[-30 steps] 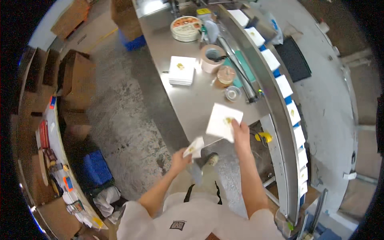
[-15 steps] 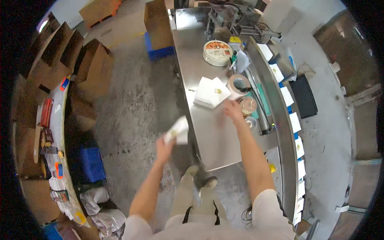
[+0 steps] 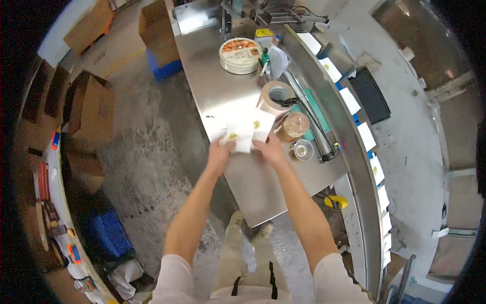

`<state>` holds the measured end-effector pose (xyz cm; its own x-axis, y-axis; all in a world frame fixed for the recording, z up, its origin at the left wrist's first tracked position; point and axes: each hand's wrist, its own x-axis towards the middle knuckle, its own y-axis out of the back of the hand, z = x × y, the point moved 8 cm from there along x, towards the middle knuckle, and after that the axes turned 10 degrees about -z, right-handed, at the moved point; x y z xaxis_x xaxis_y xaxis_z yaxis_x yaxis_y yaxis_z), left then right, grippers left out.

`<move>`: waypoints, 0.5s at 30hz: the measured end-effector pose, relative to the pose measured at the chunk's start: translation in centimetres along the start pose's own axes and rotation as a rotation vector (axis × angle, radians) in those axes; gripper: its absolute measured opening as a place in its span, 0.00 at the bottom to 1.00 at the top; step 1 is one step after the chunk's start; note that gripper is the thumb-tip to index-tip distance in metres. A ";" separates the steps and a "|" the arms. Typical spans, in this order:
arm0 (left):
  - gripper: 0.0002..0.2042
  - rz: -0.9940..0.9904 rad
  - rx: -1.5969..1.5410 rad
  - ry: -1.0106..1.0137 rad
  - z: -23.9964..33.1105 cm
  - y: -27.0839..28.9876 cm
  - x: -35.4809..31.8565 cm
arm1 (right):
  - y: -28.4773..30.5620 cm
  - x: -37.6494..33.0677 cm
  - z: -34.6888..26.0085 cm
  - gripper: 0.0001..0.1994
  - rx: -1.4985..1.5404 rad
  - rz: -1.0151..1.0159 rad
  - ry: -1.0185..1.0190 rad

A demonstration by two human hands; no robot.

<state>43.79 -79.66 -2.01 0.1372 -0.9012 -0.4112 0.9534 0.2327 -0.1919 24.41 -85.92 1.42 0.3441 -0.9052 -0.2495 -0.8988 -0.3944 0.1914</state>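
Both my hands are at the near edge of a stack of white papers point(image 3: 264, 119) with a small yellow-green mark, on the metal table. My left hand point(image 3: 219, 155) pinches the left edge of a white paper piece point(image 3: 242, 143) with a similar mark, which overlaps the front of the stack. My right hand point(image 3: 271, 150) is closed at the right side of these papers, thumb inward. Whether it grips the single piece or the stack's corner, I cannot tell. Right of the stack stands a wide tape roll point(image 3: 273, 97), with a round clear tub point(image 3: 295, 125) nearer my right hand.
A clear cup point(image 3: 302, 150) stands by a long metal bar sealer point(image 3: 313, 119). Farther back is a round white tin point(image 3: 240, 57). White cards point(image 3: 349, 101) line the raised metal ledge point(image 3: 336, 119) on the right. Cardboard boxes point(image 3: 91, 109) stand on the left.
My left hand has brought the white paper piece from beside the table to the stack. My right hand has come back to the papers from beside the tub. The view has shifted.
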 end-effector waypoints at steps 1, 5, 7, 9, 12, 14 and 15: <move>0.24 -0.003 -0.056 -0.001 -2.2 -0.6 -0.8 | 0.4 -1.1 0.8 0.23 -0.009 -0.007 0.006; 0.26 -0.102 -0.211 0.075 -5.3 -7.0 -3.9 | 5.3 -4.0 3.6 0.29 -0.157 0.148 0.069; 0.26 -0.215 -0.216 0.103 -5.8 -7.9 -4.6 | 5.3 -4.7 3.4 0.32 -0.217 0.179 0.113; 0.25 -0.186 -0.125 0.141 -5.1 -8.7 -6.5 | 6.0 -6.5 1.8 0.35 -0.293 0.223 0.141; 0.21 -0.003 -0.002 0.115 -1.8 -7.0 -10.8 | 6.6 -11.6 -0.7 0.39 -0.203 0.257 -0.219; 0.18 -0.158 0.221 0.019 1.2 -8.1 -13.5 | 7.5 -15.8 -3.5 0.37 -0.232 0.286 -0.030; 0.18 -0.171 0.226 0.040 1.4 -8.3 -15.3 | 6.8 -18.4 -6.3 0.35 -0.251 0.291 0.159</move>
<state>34.20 -68.35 7.13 -0.0368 -0.9042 -0.4256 0.9981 -0.0125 -0.0597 13.65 -72.91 13.26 0.1410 -0.9900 -0.0051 -0.8774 -0.1274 0.4625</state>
